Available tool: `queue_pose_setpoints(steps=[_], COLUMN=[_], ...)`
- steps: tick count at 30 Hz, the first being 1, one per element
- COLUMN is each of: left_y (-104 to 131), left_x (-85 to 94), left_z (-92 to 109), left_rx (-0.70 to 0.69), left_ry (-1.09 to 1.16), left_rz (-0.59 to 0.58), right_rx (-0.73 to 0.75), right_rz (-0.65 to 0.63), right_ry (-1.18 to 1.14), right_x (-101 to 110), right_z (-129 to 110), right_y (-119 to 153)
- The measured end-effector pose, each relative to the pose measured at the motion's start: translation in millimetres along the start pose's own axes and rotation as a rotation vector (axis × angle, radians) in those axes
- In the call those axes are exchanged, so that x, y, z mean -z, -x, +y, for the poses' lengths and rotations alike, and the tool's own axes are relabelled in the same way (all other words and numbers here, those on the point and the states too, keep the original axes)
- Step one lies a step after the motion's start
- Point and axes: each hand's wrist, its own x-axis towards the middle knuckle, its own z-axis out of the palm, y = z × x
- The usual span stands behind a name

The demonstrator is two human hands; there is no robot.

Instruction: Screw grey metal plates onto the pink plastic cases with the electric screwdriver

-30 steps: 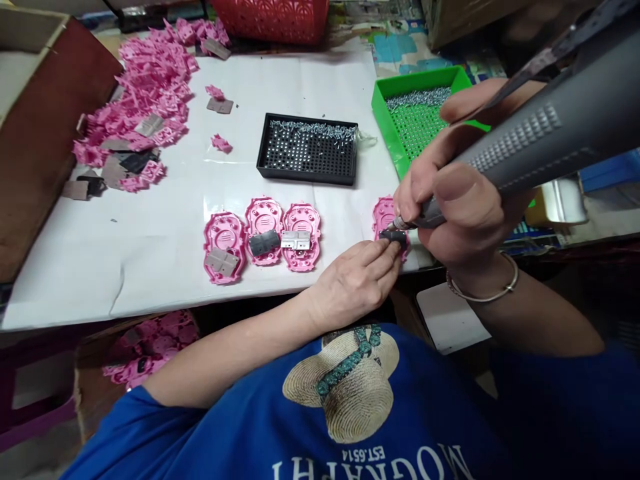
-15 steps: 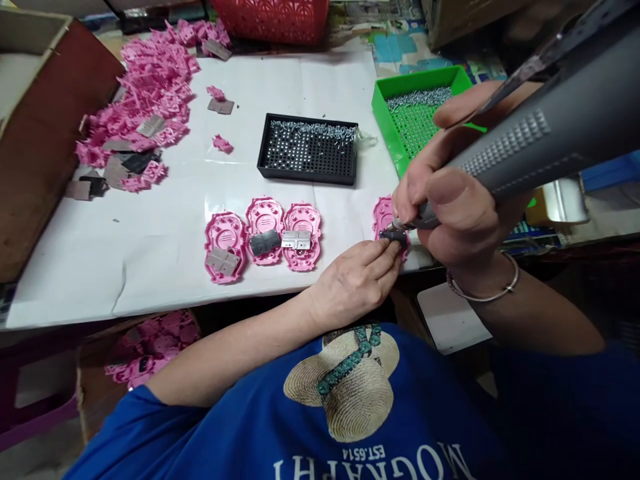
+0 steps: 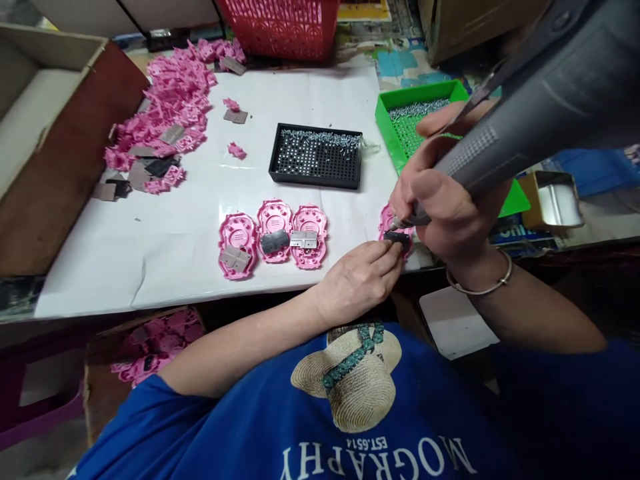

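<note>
My right hand (image 3: 445,207) is wrapped round a grey electric screwdriver (image 3: 545,110), which slants down to the left. Its tip is at a pink plastic casing (image 3: 387,215) by the table's front edge, close to a dark plate (image 3: 399,237) lying across it. Whether the tip touches a screw is too small to tell. The fingers of my left hand (image 3: 357,277) are pressed together on the near side of this casing and plate, partly hiding both. To the left lie three more pink casings (image 3: 237,230), (image 3: 273,212), (image 3: 309,217), each with a plate on it.
A black perforated tray (image 3: 315,179) of screws sits mid-table, with a green tray (image 3: 390,127) of screws beyond my right hand. Small pink parts (image 3: 175,87) are heaped at the left beside a brown box (image 3: 75,160). A red basket (image 3: 283,30) stands at the back.
The whole view has shifted, so the table's things sit further right. The screwdriver tip and both hands stay at the same casing, the screwdriver tilting slightly differently.
</note>
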Motion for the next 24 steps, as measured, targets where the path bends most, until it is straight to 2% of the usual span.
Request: queue_pose_setpoints(steps=[3,5,7,10,12,15,18,22,24], left_y=[-0.6,3.0,12.6,35.8,51.1,64.7,66.7,59.4,53.2], left_x=[-0.7,4.7,17.3,46.0,64.5,79.7,78.1,64.7,57.8], left_z=[0.5,-1.5,-6.7,-21.0,-32.6,-46.3,-50.7,-46.0,-41.6], left_rx=[-0.008,-0.023,-0.015,0.119,0.231,0.276,0.261,0.254,0.238], left_ry=[0.026,0.042,0.033,-0.075,-0.189,-0.271,-0.235,-0.164,-0.149], left_rz=[-0.089,-0.095,-0.037,0.067,0.017,-0.105,-0.139,-0.119,-0.120], right_rx=[0.160,0.202,0.220,0.209,0.180,0.202,0.278,0.301,0.302], right_rz=[0.075,0.131,0.209,0.290,0.326,0.358,0.311,0.236,0.260], right_ry=[-0.248,-0.265,-0.227,-0.182,-0.169,-0.153,-0.172,-0.189,-0.184], right_x=[-0.3,1.5,6.3,17.9,25.4,32.5,34.9,35.8,35.3], right_z=[-4.7,-8.5,-12.6,-17.2,-18.2,-16.3,-12.6,-10.4,-10.6], right_y=[-8.5,-12.9,-14.9,-14.2,-13.1,-11.9,-10.9,-8.1,-7.0])
